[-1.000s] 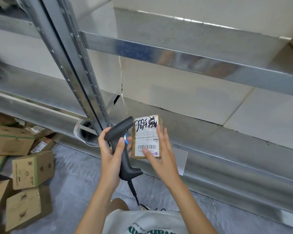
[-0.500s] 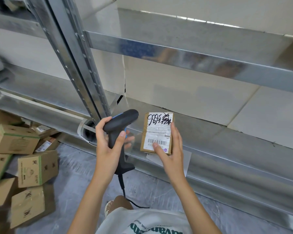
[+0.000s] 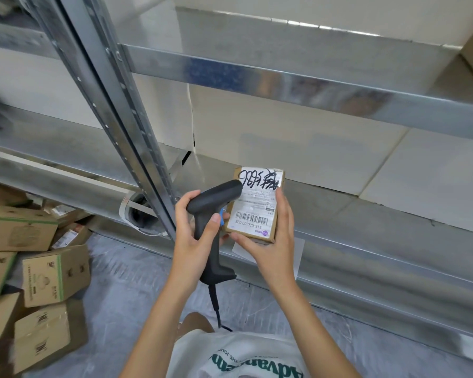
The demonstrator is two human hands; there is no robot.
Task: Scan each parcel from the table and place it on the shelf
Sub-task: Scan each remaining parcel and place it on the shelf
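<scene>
A small brown parcel with a white barcode label and black handwriting is held up in front of the metal shelf, with my right hand gripping its lower right edge. My left hand grips a black handheld scanner by the handle. The scanner's head overlaps the parcel's upper left corner and a blue trigger shows under my finger. The scanner's cable hangs down toward my shirt.
A slanted steel upright crosses the left side. A roll of tape sits at its base. Several cardboard boxes lie piled on the floor at lower left. An upper shelf beam runs across above.
The parcel and scanner have come close together again after drawing apart half a second ago. Both hands sit slightly higher and further right in the view.
</scene>
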